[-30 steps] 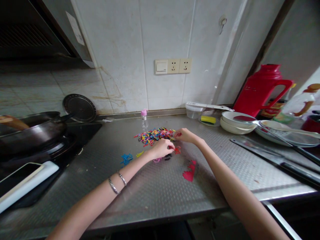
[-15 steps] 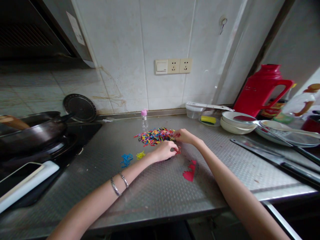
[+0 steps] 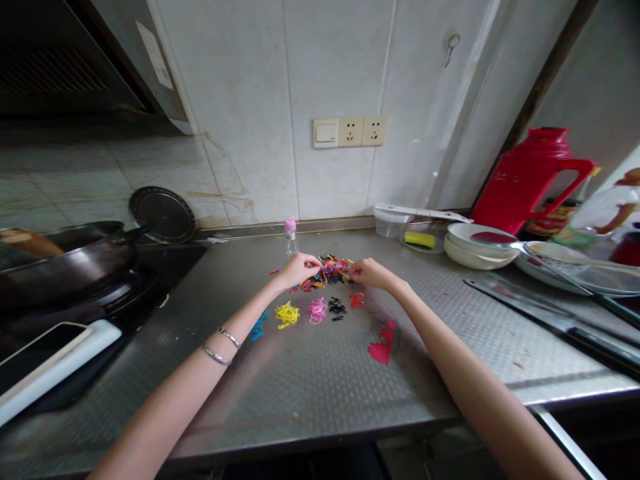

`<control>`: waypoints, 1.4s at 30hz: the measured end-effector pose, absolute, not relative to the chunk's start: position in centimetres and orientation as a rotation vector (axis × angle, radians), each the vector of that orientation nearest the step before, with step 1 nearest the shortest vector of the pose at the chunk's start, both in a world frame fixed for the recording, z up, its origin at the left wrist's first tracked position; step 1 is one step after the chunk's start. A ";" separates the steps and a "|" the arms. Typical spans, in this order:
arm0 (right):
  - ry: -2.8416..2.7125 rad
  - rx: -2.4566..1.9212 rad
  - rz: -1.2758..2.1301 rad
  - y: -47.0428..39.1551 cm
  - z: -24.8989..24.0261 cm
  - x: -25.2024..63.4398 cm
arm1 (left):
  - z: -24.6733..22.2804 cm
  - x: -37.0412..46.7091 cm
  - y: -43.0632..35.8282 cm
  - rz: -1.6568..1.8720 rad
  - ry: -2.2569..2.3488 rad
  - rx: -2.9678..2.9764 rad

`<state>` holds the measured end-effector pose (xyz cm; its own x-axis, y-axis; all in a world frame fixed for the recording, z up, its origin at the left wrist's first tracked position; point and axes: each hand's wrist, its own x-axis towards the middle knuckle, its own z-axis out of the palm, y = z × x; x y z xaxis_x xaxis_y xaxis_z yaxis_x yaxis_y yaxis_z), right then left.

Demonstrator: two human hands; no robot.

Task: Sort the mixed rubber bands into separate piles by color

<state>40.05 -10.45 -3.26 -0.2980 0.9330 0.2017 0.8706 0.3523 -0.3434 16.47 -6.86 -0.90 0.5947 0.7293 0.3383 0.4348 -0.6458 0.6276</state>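
A mixed pile of small coloured rubber bands (image 3: 331, 271) lies on the metal counter. My left hand (image 3: 300, 269), with two silver bracelets on its forearm, pinches at the pile's left side. At its right edge my right hand (image 3: 369, 273) has thumb and fingers together, with a bit of red by the fingertips. What either pinch holds is too small to name. In front of the pile are small single-colour groups: blue bands (image 3: 259, 325), partly behind my left forearm, yellow bands (image 3: 287, 315), pink bands (image 3: 317, 310), black bands (image 3: 337, 307) and red bands (image 3: 357, 301).
A torn red piece (image 3: 383, 343) lies near my right forearm. Behind the pile stands a small pink-capped bottle (image 3: 291, 235). To the right are a cleaver (image 3: 520, 303), stacked bowls (image 3: 477, 250) and a red thermos (image 3: 525, 180). A pan (image 3: 85, 257) sits on the stove at left.
My left hand has moved left and back, from over the small groups to the pile, uncovering the pink and black bands. My right hand has stayed at the pile's right edge.
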 end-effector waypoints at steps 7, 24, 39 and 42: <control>-2.173 -1.500 0.230 -10.2 -3.1 40.4 | -2.0 12.7 -3.6 0.784 1.106 2.203; -2.165 -1.170 0.272 -12.8 -1.5 34.1 | -0.7 12.0 -4.0 0.725 1.107 2.139; -2.479 -0.946 0.035 -15.8 -2.3 29.1 | -0.5 11.4 -3.7 0.649 1.047 2.232; -2.413 -1.019 0.035 -14.7 -2.1 30.7 | -0.4 11.7 -4.2 0.626 1.013 2.236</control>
